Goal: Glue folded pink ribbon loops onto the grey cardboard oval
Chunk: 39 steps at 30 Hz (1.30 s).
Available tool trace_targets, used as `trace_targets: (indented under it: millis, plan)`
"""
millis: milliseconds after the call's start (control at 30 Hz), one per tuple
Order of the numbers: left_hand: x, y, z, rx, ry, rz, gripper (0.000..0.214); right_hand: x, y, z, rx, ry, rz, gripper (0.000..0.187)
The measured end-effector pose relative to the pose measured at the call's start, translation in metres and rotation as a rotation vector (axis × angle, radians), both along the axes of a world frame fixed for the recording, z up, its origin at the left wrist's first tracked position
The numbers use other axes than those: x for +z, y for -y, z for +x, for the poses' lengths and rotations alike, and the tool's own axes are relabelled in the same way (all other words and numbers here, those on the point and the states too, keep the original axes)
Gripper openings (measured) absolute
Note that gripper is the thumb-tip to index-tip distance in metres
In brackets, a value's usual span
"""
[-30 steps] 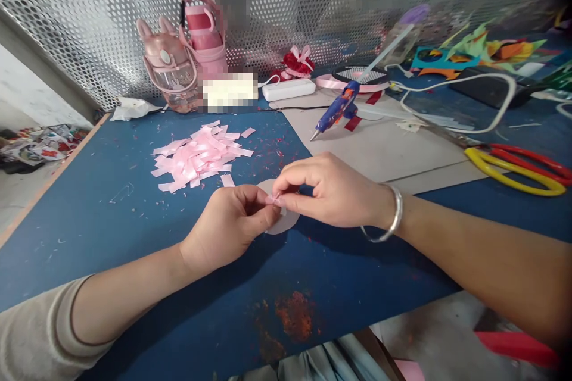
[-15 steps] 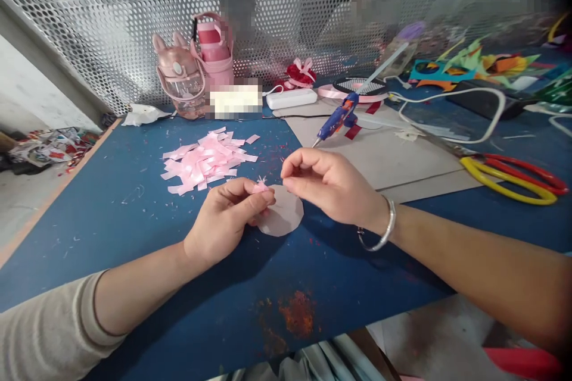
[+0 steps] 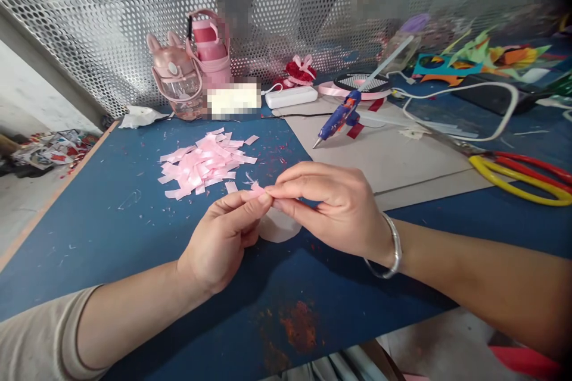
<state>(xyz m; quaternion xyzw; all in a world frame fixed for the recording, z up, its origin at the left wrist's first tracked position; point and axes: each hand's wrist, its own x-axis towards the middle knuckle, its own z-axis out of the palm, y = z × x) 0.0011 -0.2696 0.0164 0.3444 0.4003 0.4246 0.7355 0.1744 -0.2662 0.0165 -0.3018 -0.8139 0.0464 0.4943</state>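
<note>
Between thumb and finger, my left hand (image 3: pixel 226 232) pinches a small pink ribbon piece (image 3: pixel 256 189) whose upper end is frayed into loose threads. My right hand (image 3: pixel 328 205) meets it there, thumb and fingers closed on the ribbon's right side, fingertips touching those of my left hand. Beneath the fingers a pale round disc (image 3: pixel 280 228) lies on the blue table, its upper part hidden by my hands. Beyond my left hand is a loose pile of cut pink ribbon pieces (image 3: pixel 201 166).
A blue glue gun (image 3: pixel 340 117) with a glue stick in it rests on grey card (image 3: pixel 402 161). Scissors (image 3: pixel 522 178) with red and yellow handles lie at the right. Two pink bottles (image 3: pixel 209 50) stand by the perforated metal panel (image 3: pixel 286 6), with white cables (image 3: pixel 504 119) at the back right.
My right hand has moved left and down from above the disc to the ribbon piece, and its fingers have closed on it. My left hand still pinches the ribbon.
</note>
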Motion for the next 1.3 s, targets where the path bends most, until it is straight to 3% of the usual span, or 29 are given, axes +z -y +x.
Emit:
trace_targets:
  millis: [233, 533, 733, 1000, 1300]
  plan:
    - [-0.007, -0.003, -0.006, -0.114, -0.152, 0.145, 0.026, 0.003, 0.005, -0.001, -0.052, -0.051, -0.118, 0.010]
    - [-0.006, -0.003, -0.005, -0.009, -0.364, 0.328, 0.021, -0.001, 0.000, -0.003, -0.084, -0.085, -0.410, 0.009]
    - [-0.007, -0.003, -0.007, 0.073, -0.524, 0.512, 0.015, -0.003, 0.000, -0.002, -0.065, -0.028, -0.342, 0.010]
    - [-0.005, -0.004, -0.005, 0.107, -0.510, 0.486, 0.013, -0.006, -0.001, -0.002, -0.169, 0.071, -0.112, 0.010]
    - [-0.003, -0.004, -0.004, 0.084, -0.450, 0.474, 0.014, -0.004, -0.001, -0.002, -0.157, 0.080, -0.189, 0.009]
